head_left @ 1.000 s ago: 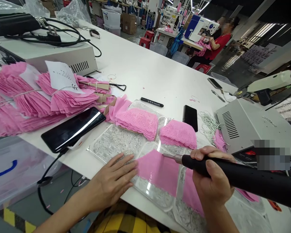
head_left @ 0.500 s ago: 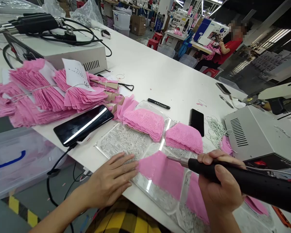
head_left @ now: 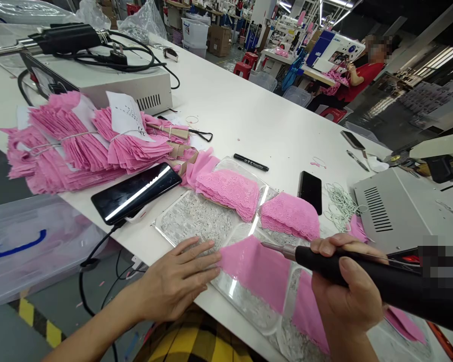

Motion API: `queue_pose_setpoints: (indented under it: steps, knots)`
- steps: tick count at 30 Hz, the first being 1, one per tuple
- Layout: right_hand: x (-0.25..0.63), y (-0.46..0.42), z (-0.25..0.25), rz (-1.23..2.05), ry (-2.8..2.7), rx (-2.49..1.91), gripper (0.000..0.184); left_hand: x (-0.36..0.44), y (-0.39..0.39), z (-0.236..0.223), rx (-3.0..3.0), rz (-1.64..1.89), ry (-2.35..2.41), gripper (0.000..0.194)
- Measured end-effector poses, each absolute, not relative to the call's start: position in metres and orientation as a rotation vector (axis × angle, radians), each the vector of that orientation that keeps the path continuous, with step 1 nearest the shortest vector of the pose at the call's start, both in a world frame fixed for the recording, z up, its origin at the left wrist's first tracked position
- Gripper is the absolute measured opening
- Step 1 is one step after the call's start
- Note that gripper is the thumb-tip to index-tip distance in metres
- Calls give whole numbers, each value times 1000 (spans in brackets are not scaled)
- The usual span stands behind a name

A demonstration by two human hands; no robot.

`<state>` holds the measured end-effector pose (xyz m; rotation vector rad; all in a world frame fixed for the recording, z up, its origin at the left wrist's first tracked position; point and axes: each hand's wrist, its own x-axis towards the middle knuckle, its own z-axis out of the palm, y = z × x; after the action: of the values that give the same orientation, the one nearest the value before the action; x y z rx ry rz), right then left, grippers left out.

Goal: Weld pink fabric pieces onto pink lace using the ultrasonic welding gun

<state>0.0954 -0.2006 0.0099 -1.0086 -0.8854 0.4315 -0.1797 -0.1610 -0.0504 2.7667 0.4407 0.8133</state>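
My left hand lies flat with its fingers stretched out, the fingertips touching the left edge of a flat pink fabric piece. My right hand is closed around the black handle of a handheld ultrasonic welder. Its tapered metal tip is at the top right edge of that piece; whether it touches cannot be made out. Under the fabric is a clear plastic template over a grey speckled surface. Stacked pink lace pieces and a second lace stack lie beyond. Another pink piece is partly behind my right wrist.
Tied pink fabric bundles and a large phone are at left. A marker, a smaller phone and string lie farther back. Grey machine boxes stand on both sides. A person in red sits at a sewing machine.
The whole view has shifted slightly to the right. Both hands, the welder and the pink piece keep about the same places relative to each other.
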Motion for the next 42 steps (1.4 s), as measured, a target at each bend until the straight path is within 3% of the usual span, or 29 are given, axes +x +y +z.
queue_pose_setpoints:
  steps: [6,42]
  knots:
    - [78,-195,11,510,-909,-985,11,-180,-162,-53,2824,689,437,41]
    - [60,-198,5,637,-958,-965,10,-180,-166,-49,2745,818,482,36]
